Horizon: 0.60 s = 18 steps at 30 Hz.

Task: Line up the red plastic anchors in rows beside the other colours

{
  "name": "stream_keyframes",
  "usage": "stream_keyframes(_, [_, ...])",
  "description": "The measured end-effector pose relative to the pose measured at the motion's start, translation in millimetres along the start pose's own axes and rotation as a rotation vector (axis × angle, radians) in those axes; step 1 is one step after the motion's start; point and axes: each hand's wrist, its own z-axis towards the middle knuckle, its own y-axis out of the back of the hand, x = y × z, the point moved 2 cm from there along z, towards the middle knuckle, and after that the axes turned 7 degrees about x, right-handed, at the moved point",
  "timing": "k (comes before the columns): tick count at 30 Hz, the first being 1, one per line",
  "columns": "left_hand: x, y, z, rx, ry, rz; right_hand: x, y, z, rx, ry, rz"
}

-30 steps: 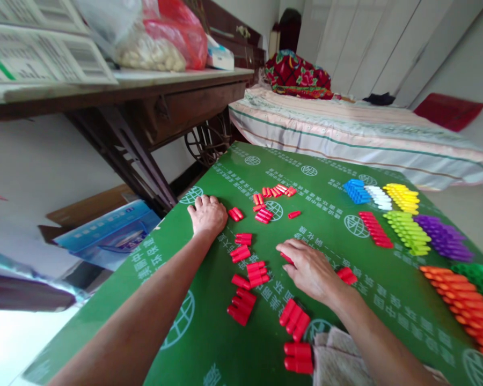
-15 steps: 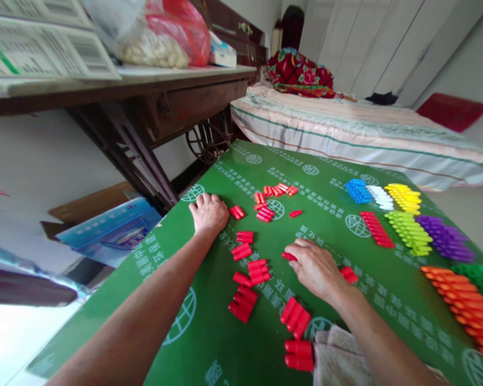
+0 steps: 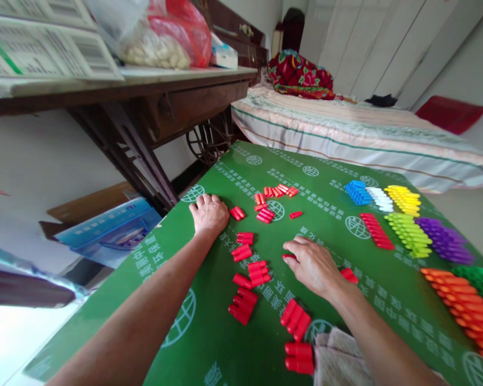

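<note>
My left hand (image 3: 210, 214) rests palm down on the green board (image 3: 209, 348), fingers spread, beside a small pair of red cap-like plastic pieces (image 3: 237, 213). My right hand (image 3: 312, 265) is low over the middle of the board, thumb and index finger around one red cap-like piece (image 3: 288, 255), which is mostly covered by them. Short rows of red pieces (image 3: 243, 305) lie between my forearms. Other red pieces (image 3: 265, 215) lie farther back, with a single one (image 3: 295, 215) apart. Partly behind my right wrist is another red group (image 3: 349, 275).
Rows of blue (image 3: 357, 192), white (image 3: 380, 198), yellow (image 3: 403, 199), lime (image 3: 408, 234), purple (image 3: 445, 239), green and orange (image 3: 462, 308) pieces line the right side. A cloth (image 3: 338, 356) lies near my right forearm. A sewing-machine table (image 3: 177, 86) stands left; a bed (image 3: 346, 126) is behind.
My right-hand fingers have shifted slightly over the red piece, so less of it shows. The left hand and the rows stay put.
</note>
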Motion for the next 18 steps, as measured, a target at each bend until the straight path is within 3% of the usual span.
stream_keyframes(6, [2, 0.5, 0, 0.004, -0.002, 0.023, 7, 13, 49, -0.103, 0.125, 0.085])
stream_keyframes(10, [2, 4.2, -1, 0.025, -0.011, 0.031, 14, 20, 81, -0.084, 0.223, 0.018])
stream_keyframes(18, [1, 16.2, 7, 0.098, -0.028, -0.037, 21, 26, 88, -0.012, 0.16, -0.146])
